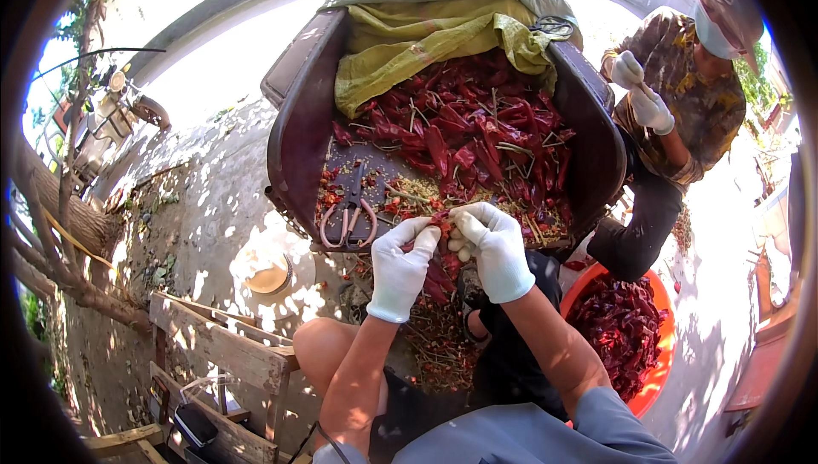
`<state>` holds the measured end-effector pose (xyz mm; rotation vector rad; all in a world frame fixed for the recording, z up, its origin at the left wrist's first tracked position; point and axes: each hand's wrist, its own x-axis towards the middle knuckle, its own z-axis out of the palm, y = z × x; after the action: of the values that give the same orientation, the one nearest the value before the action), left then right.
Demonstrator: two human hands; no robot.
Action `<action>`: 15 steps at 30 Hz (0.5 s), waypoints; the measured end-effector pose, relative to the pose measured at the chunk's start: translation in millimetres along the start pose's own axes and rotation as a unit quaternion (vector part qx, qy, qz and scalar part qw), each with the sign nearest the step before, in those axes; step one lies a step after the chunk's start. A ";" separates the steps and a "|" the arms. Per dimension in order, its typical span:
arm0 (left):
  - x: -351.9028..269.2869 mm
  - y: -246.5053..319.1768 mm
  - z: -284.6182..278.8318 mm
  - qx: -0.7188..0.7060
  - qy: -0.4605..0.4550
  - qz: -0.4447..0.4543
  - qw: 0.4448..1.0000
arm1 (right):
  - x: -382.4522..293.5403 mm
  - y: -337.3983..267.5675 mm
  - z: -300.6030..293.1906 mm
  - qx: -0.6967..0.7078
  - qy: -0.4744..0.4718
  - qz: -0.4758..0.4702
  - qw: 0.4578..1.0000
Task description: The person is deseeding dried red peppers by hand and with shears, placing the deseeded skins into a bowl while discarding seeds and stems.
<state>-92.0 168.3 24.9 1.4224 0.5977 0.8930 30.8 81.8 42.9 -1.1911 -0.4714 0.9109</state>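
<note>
My left hand [404,259], in a white knit glove, pinches a dried red chili pepper [441,218] at the bed's front edge. On the pepper's other side, my right hand [489,240], gloved alike, grips it too; the fingers partly hide it. Beyond both hands a heap of dried red chili peppers [460,125] lies in a dark cart bed [294,144]. A pair of scissors [350,208] rests among loose seeds at the bed's near left. To the lower right, an orange plastic tub [664,349] holds opened dark red chili pieces [617,336].
A masked person [684,87] in white gloves sits at the right, beside the cart. Yellow woven sacking [422,36] covers the heap's far part. A wooden bench [217,349] stands at lower left, near a round pale stool [268,272]. Stems and scraps [441,342] litter the ground between my legs.
</note>
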 end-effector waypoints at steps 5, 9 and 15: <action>3.1 8.6 -6.1 0.065 -0.032 0.025 0.997 | 1.6 -16.8 -5.1 -0.397 0.031 -0.316 0.861; 2.7 5.9 -3.0 0.245 -0.007 0.205 0.947 | -2.0 -22.6 -2.3 -0.488 0.010 -0.401 0.775; -1.2 8.0 -1.3 0.388 0.025 0.232 0.892 | -5.9 -9.9 2.2 -0.523 -0.002 -0.419 0.743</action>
<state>-95.0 167.4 32.4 2.3419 0.7048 1.1270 29.3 77.5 53.7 -1.7020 -1.5019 -0.2539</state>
